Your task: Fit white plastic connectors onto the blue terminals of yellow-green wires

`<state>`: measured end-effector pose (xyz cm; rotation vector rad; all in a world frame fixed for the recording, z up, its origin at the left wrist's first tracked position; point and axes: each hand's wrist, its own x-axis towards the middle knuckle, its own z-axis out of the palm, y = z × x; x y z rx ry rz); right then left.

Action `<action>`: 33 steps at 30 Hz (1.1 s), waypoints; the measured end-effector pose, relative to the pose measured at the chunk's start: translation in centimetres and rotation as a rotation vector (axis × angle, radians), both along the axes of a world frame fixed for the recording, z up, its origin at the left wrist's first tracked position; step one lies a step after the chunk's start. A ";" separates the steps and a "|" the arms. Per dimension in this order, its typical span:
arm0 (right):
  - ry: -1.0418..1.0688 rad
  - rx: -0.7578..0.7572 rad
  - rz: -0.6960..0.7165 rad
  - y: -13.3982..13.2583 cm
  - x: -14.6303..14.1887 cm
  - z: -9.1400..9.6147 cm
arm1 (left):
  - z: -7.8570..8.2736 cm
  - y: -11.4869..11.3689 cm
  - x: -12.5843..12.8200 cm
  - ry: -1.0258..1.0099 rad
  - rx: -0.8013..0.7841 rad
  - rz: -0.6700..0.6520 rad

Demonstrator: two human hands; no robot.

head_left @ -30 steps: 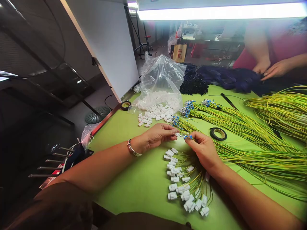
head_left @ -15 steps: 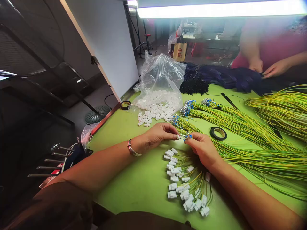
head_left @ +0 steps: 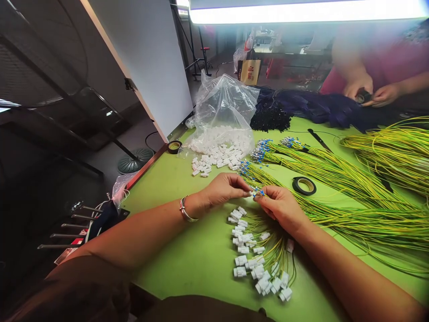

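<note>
My left hand is closed, pinching a small white connector housing between thumb and forefinger. Facing it, my right hand pinches wires with blue-sleeved metal ends. The housing and the wire ends meet or nearly meet; whether an end sits inside is too small to tell. Below my hands, several white connectors on wires lie fanned out on the green table. Behind my fingers stretch bundles of yellow-green wires, their blue and silver ends pointing left.
Loose white housings spill from a clear plastic bag. Black tape rolls lie on the table, near a dark blade-like strip. Across the table, a co-worker's hands hold a dark roll over dark cables. A white panel stands left.
My right hand has moved slightly left, bringing the wire ends closer to the housing in my left hand. The co-worker's hands have risen, and a dark roll now shows in them.
</note>
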<state>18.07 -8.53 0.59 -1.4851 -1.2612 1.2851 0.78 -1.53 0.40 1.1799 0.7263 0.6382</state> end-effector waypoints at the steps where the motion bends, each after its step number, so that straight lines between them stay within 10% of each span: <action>1: 0.008 -0.010 0.000 0.0 0.0 0.1 | 0.0 0.0 0.0 0.003 0.000 -0.011; 20: 0.058 -0.083 0.088 -0.1 0.6 -0.3 | 0.4 -0.4 0.4 0.090 0.380 0.018; 33: 0.244 -0.138 0.063 0.3 0.8 -0.5 | 0.0 0.2 0.2 0.002 0.353 0.028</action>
